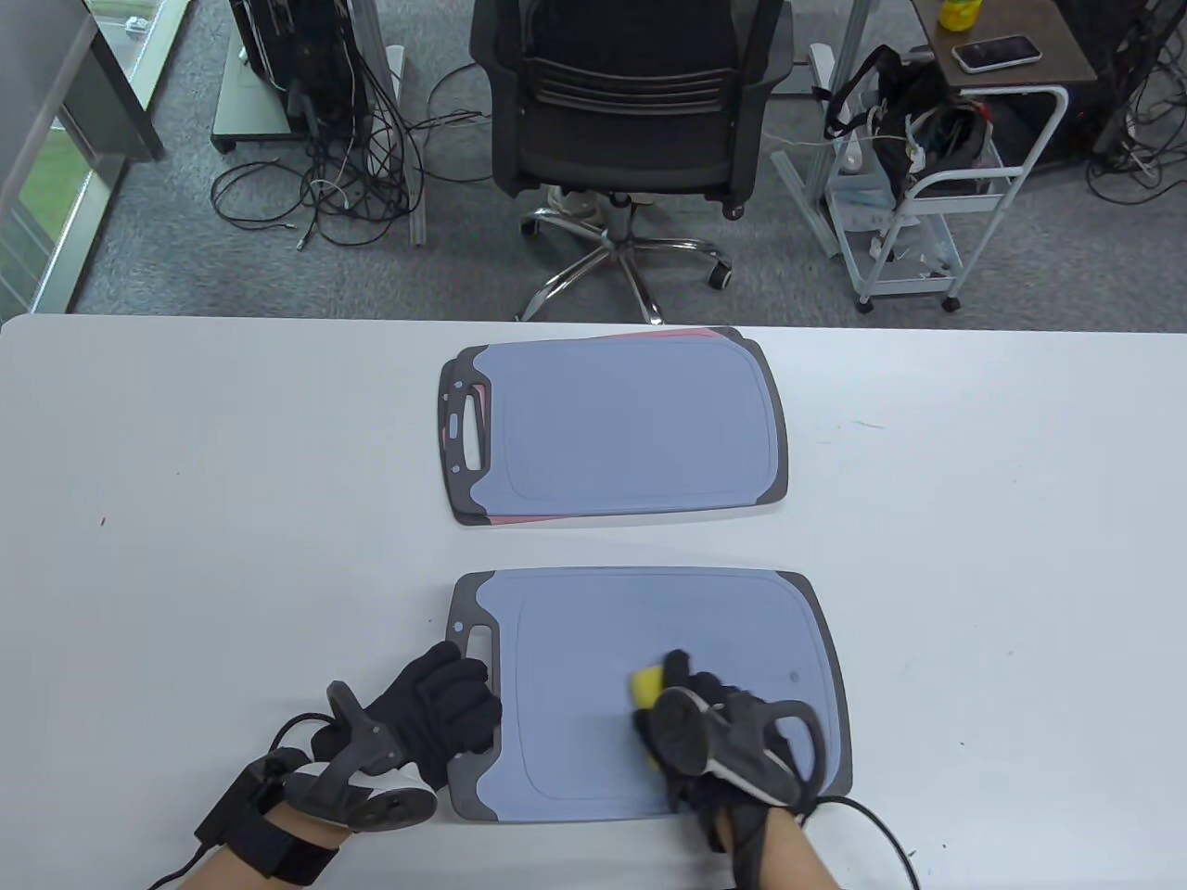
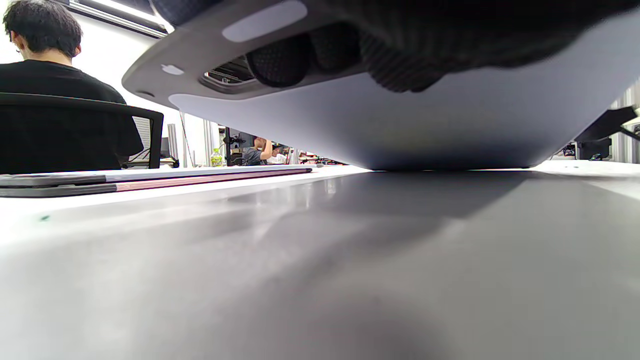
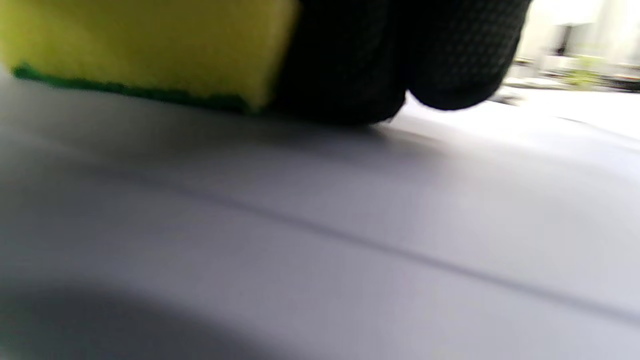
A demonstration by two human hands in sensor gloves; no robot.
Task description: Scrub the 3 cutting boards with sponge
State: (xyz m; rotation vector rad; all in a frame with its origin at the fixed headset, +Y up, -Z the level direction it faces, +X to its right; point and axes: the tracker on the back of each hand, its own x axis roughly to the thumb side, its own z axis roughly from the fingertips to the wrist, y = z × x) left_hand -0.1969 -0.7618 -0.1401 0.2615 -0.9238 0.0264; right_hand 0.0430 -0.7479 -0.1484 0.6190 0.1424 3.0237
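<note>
A blue-grey cutting board with a dark rim (image 1: pixel 649 621) lies nearest me on the white table. My left hand (image 1: pixel 450 695) grips its left edge by the handle slot. In the left wrist view my fingers (image 2: pixel 395 70) curl under the board (image 2: pixel 400 130), whose left side is tilted up off the table. My right hand (image 1: pixel 709 728) holds a yellow sponge (image 1: pixel 646 688) against the board's middle. The right wrist view shows the sponge (image 3: pixel 150 45) green side down on the board (image 3: pixel 350 225). Farther back, another blue board (image 1: pixel 621 426) lies on a pink one (image 1: pixel 519 521).
The stacked boards (image 2: pixel 150 180) sit about a board's width beyond the near one. Behind the table's far edge stand a black office chair (image 1: pixel 631 102) and a white cart (image 1: pixel 937 195). A seated person (image 2: pixel 45 75) shows in the left wrist view.
</note>
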